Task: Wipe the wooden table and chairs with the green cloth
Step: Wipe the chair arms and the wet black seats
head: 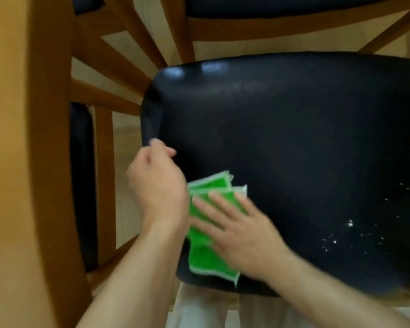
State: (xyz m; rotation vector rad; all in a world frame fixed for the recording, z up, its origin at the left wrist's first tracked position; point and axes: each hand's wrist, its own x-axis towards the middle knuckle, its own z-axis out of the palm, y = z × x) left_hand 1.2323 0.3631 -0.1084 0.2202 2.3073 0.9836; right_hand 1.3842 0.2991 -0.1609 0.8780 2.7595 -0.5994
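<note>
Green cloth (205, 254) lies folded on the dark padded chair seat (294, 150), near its front-left corner, pinned flat under the right hand (242, 233). Right-hand fingers are spread & laid flat on top, pressing rather than pinching. Left hand (156, 183) sits just beside the cloth, touching its left edge; fingers curled loosely at the seat's left rim, though w/ the motion blur I can't tell if they actually grip anything. Cloth looks thin, soft & light, prob. a bit limp, so it will bunch or unfold if pushed from one corner; a flat palm across the middle, as now, seems the best hold. Seat cover looks smooth & slightly shiny, so the cloth should glide easily. White crumbs or specks (341, 233) dot the seat's front-right area, well apart from the cloth, not yet wiped. Wooden table (21, 138) edge runs down the left, w/ more chair frames (128, 67) beyond. No containers in view.
</note>
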